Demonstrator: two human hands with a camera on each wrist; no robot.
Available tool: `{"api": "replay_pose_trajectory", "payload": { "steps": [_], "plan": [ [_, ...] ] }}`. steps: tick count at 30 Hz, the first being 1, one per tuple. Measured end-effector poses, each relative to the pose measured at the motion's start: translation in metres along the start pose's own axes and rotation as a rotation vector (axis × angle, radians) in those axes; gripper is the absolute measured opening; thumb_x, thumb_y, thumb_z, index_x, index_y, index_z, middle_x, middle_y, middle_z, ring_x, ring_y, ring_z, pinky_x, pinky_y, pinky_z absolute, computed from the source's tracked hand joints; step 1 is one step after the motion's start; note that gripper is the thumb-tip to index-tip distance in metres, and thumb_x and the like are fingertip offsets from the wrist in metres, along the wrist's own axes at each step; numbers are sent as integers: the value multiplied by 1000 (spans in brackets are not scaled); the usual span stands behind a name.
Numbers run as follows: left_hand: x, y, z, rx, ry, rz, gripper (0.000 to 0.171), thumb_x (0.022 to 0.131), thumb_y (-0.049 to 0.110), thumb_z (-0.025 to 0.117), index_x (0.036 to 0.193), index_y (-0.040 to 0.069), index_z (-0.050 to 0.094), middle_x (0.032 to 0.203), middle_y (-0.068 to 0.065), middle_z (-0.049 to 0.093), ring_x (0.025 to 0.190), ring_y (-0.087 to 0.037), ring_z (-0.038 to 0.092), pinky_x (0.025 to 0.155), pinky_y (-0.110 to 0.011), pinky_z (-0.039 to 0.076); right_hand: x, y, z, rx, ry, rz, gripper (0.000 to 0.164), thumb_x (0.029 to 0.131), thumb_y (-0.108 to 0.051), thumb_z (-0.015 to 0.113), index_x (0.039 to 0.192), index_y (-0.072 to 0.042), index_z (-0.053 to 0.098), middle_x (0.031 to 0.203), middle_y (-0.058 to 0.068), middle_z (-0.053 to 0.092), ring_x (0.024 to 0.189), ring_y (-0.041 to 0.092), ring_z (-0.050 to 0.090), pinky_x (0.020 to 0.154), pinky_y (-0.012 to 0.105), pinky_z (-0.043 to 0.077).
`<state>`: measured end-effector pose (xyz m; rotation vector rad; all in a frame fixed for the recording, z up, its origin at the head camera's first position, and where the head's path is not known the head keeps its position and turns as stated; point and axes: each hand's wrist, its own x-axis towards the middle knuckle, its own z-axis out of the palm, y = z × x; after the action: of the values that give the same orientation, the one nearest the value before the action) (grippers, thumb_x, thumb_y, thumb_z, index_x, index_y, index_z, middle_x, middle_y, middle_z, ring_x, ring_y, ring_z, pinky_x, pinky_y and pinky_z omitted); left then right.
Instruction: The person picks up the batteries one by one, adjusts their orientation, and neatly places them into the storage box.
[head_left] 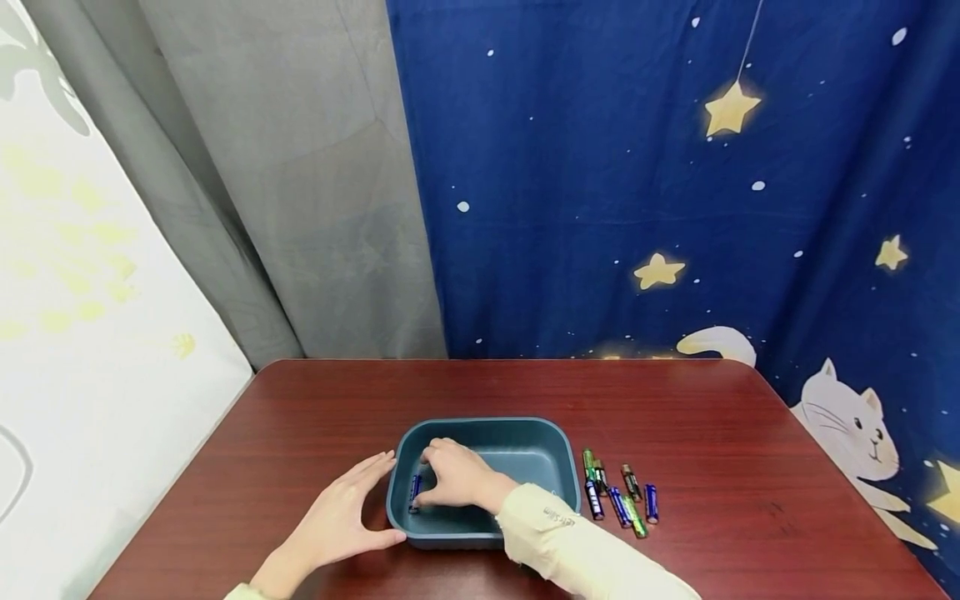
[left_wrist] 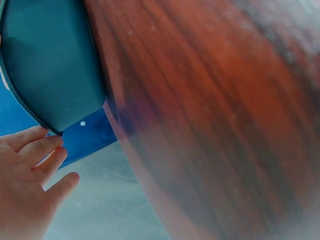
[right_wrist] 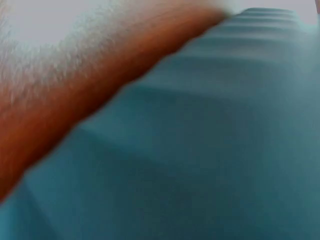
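Observation:
A blue-green plastic bin (head_left: 517,537) sits on the table. My left hand (head_left: 337,517) is at its left end with fingers and thumb spread, fingertips right at the rim. The left wrist view shows the same hand (left_wrist: 30,180) beside the bin wall (left_wrist: 55,65). Inside the bin, my right hand (head_left: 459,477) reaches down at the left end, thumb and fingers apart. A blue battery (head_left: 415,493) lies there by the left wall, its lower end overlapped by the thumb tip. The right wrist view holds mostly the bin's blurred surface (right_wrist: 200,150).
Several loose batteries, blue ones (head_left: 652,504), green ones (head_left: 635,517) and dark ones (head_left: 631,482), lie on the reddish-brown table (head_left: 750,467) right of the bin. My right sleeve (head_left: 577,542) crosses the bin's front right edge. Curtains (head_left: 600,167) hang behind the table.

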<state>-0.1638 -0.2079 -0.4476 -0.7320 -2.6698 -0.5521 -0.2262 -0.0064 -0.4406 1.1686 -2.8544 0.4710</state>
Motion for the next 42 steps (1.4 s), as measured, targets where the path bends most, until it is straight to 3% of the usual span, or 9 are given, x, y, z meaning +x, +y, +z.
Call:
{"api": "replay_pose_trajectory", "payload": {
  "steps": [8, 15, 18, 24, 27, 37, 42],
  "plan": [
    [1, -1, -2, -3, -25, -26, 88, 61, 62, 71, 131, 12, 50, 130, -5, 51, 121, -24, 45, 90, -48, 43, -8, -2, -30, 33, -6, 4, 54, 75, -47, 68, 111, -7, 61, 105, 1, 59, 94, 11, 52, 79, 24, 48],
    [2, 0, -2, 2, -36, -39, 88, 60, 62, 71, 130, 12, 50, 131, -4, 50, 121, -23, 45, 91, -47, 43, -31, 5, -56, 91, 1, -8, 53, 79, -46, 65, 115, -9, 59, 109, 0, 58, 99, 10, 53, 81, 25, 47],
    [2, 0, -1, 7, -35, -36, 88, 60, 62, 72, 129, 11, 51, 131, -3, 50, 122, -23, 45, 91, -46, 43, -45, 21, -62, 125, 32, -4, 52, 79, -45, 65, 115, -8, 59, 109, 1, 57, 100, 11, 53, 83, 27, 46],
    [3, 0, -3, 23, -23, -23, 88, 58, 65, 71, 126, 11, 54, 130, -5, 51, 121, -24, 46, 91, -46, 43, -71, 66, -67, 179, 213, -15, 41, 76, -36, 71, 106, -10, 61, 99, 2, 59, 92, 12, 55, 80, 27, 47],
    [3, 0, -3, 29, -26, -21, 89, 58, 67, 70, 126, 11, 54, 130, -4, 51, 121, -23, 45, 91, -45, 43, -87, 83, -74, 182, 263, -3, 41, 75, -35, 72, 106, -9, 62, 99, 2, 60, 91, 13, 56, 79, 29, 48],
    [3, 1, -3, 31, -24, -15, 89, 57, 66, 71, 126, 11, 55, 130, -4, 52, 120, -23, 47, 91, -45, 43, -166, 150, -85, 159, 312, 117, 41, 74, -35, 73, 103, -8, 61, 92, -1, 59, 84, 20, 56, 72, 35, 50],
    [4, 1, -3, 22, -36, -27, 89, 58, 66, 71, 127, 12, 54, 130, -4, 51, 121, -22, 46, 91, -45, 43, -203, 171, -81, 147, 319, 156, 42, 72, -33, 75, 100, -4, 61, 87, 0, 58, 78, 16, 54, 65, 29, 50]
  ]
}}
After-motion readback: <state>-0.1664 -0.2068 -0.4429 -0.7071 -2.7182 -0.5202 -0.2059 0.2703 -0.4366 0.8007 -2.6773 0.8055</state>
